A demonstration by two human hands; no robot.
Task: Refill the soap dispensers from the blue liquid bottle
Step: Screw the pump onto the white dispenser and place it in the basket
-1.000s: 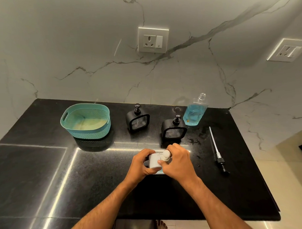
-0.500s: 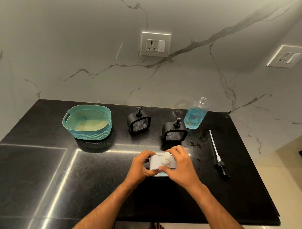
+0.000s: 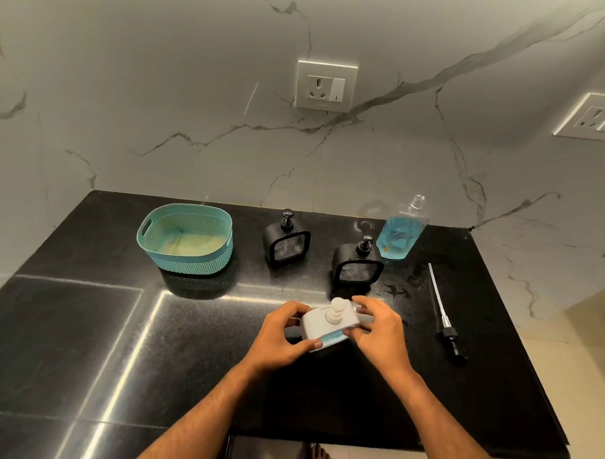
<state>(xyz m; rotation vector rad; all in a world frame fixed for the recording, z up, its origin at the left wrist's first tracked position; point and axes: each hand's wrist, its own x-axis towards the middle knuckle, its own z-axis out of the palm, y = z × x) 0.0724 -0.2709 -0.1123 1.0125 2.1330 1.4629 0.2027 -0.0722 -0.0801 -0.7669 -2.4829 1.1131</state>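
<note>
A white soap dispenser [image 3: 323,326] with a round white pump stands on the black counter [image 3: 202,353], a strip of blue showing at its front lower edge. My left hand [image 3: 281,340] grips its left side, and my right hand [image 3: 380,333] holds its right side between thumb and fingers. Behind it stand two black dispensers [image 3: 287,242] [image 3: 357,265] with their pumps on. The clear bottle of blue liquid [image 3: 399,238] stands uncapped at the back right, about half full.
A loose black pump with a long tube [image 3: 443,313] lies on the counter to the right, near the right edge. A teal perforated basket [image 3: 189,260] sits at the back left. Wet spots [image 3: 397,289] mark the counter near the right black dispenser.
My right hand has come off the white pump top and moved to the dispenser's right side, so the pump now shows. The left hand keeps its grip.
</note>
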